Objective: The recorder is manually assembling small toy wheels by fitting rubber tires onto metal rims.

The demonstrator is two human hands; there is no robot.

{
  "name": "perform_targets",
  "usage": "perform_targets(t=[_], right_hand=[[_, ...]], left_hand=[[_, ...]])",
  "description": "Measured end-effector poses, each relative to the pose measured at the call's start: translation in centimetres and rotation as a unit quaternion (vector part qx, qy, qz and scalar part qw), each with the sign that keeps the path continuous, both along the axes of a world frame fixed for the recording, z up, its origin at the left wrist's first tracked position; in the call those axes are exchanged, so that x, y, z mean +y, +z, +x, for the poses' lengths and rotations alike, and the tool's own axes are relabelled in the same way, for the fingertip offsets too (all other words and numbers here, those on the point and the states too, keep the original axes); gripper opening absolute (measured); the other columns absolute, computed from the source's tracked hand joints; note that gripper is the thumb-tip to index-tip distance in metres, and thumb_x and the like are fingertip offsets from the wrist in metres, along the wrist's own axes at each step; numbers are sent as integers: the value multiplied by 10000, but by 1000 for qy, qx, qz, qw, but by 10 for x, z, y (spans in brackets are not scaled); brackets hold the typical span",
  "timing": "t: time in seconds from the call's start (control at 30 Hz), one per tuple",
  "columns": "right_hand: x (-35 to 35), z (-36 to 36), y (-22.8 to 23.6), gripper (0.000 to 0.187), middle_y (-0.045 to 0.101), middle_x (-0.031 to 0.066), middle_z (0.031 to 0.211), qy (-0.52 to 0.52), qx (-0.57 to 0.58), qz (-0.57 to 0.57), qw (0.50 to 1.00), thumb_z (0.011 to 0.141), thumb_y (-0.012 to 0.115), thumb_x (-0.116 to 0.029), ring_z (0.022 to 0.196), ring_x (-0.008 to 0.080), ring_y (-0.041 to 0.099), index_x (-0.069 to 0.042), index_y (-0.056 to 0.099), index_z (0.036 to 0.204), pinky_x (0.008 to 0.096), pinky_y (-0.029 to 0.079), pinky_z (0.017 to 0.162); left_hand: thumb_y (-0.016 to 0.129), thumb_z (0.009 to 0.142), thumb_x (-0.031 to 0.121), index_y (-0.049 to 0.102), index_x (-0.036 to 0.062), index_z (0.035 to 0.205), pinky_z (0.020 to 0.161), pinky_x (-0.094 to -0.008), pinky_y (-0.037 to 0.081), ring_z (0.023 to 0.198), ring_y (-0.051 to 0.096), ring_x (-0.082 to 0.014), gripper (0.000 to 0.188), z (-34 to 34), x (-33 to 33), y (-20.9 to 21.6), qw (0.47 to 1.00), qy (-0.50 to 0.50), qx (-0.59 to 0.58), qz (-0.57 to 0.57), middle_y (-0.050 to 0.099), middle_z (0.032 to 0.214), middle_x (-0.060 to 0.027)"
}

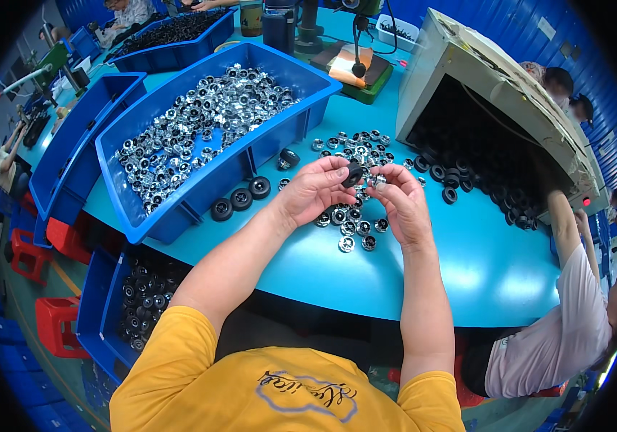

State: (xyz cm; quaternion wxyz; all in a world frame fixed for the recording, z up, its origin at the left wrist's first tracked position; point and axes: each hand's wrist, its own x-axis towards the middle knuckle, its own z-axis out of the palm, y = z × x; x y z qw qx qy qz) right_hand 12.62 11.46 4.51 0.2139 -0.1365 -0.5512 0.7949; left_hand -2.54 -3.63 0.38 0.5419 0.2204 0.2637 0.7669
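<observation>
In front of me, above the turquoise table, my left hand pinches a small black rubber tire. Close beside it, my right hand grips a shiny chrome wheel hub between thumb and fingers. The tire and the hub are near each other; fingers partly cover both, so I cannot tell whether they touch. Around and beneath both hands lie several loose chrome hubs. Left of my left hand stand several wheels with tires on, one of them a black wheel.
A large blue bin of chrome hubs stands left. At right, black tires spill from a white box; a co-worker's arm reaches in. Below left, another blue bin holds wheels. A green-based machine stands behind.
</observation>
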Motion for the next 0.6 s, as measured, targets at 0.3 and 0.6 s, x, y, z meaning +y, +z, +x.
perform_targets(t=[0.3,0.6], right_hand=[[3,0,-4,281,656,79,1117,2,9,6,1000,835,683,2,1001,166,637,-18,642,1112,345,537,907],[3,0,-5,290,659,82,1121,9,5,4,1000,826,692,11,1002,163,634,-17,648,1111,339,534,906]], left_hand=[[819,754,-45,517,3,1340,988,-320,536,1154,612,-180,661,9,2,13,957,180,222,-41,598,1250,-108],[759,737,-86,537,28,1337,970,-300,538,1116,621,-153,650,13,1,20,931,193,302,-62,593,1251,-97]])
